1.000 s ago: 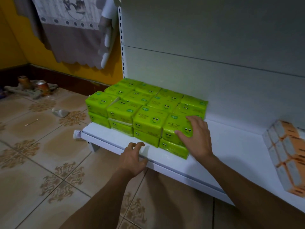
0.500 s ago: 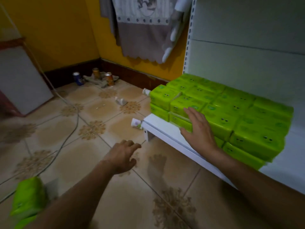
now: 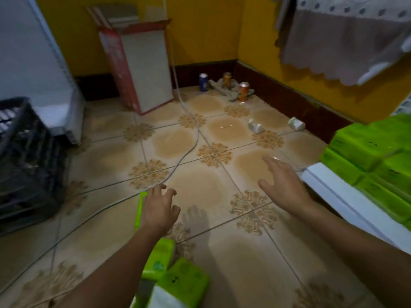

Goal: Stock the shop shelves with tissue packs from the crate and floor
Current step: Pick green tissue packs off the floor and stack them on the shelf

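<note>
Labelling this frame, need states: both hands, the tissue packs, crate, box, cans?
left hand: empty, fingers loosely curled, over green pack
right hand: empty, fingers straight, above the tiles
green pack: lying on the floor
shelf packs: stacked
floor packs: loose on the floor, near the camera
crate: upright, contents unclear
cardboard box: upright, top open
cans: standing upright

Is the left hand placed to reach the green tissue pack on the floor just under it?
Likely yes: the left hand is empty with fingers spread, directly over the green tissue pack, and nothing shows between them.
</note>
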The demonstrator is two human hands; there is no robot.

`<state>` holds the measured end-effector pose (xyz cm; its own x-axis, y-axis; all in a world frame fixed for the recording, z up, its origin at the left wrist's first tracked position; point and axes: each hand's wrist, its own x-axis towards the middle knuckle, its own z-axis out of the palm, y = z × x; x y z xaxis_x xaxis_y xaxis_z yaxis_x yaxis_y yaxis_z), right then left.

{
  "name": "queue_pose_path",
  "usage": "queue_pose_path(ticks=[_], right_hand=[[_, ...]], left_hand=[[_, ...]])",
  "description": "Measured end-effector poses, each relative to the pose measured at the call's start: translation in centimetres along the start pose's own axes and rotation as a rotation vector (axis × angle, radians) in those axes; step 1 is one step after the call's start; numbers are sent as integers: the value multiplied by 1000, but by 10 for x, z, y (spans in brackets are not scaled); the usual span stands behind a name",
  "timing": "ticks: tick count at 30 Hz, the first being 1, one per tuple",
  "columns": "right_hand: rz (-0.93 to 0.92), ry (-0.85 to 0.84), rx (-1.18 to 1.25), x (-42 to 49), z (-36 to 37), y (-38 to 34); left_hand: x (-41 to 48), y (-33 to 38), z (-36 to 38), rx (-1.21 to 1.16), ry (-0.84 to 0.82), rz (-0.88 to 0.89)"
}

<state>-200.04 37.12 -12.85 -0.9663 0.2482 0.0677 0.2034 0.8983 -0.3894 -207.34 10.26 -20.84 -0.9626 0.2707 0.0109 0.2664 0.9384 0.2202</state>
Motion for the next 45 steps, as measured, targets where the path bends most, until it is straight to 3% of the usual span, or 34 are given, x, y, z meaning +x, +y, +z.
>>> queue_pose_path(ticks=[3,7,9,13,18,21,25,27,29,31,34,39,45], right_hand=[[-78,-86,-83,6,16,-9],[-102,-187,-120,23,28,-16],[-110,-212,-111,29,36,-25],[-178,-324,-105,32,61,-45],[-230,-462,-76,32,82,-52],[-179,-466,-67,29,73,-46],[-229,-546,-198,27,40,-18],[-191,-499,-100,32,18,0],[-52,-486,250,33,-1,11],[65,-509,600,27,-12,15],[54,-419,842,18,-15,18],[-77,-98,801,10,-30,34],[9,241,747,17,-82,88]], left_hand=[[-5,-33,8,35,-4,-172],[-11,-43,32,108,-170,-185],[-14,-48,43,53,-239,-277],[-9,-54,53,29,-267,-377],[7,-46,42,-118,-140,-241],[11,-19,32,-118,-83,-7],[23,32,15,-169,127,353],[27,57,7,-151,263,467],[25,78,-1,-125,372,467],[23,96,-9,-156,409,464],[21,117,-17,-237,433,449],[19,158,-42,-343,438,519],[44,255,-76,-344,412,639]])
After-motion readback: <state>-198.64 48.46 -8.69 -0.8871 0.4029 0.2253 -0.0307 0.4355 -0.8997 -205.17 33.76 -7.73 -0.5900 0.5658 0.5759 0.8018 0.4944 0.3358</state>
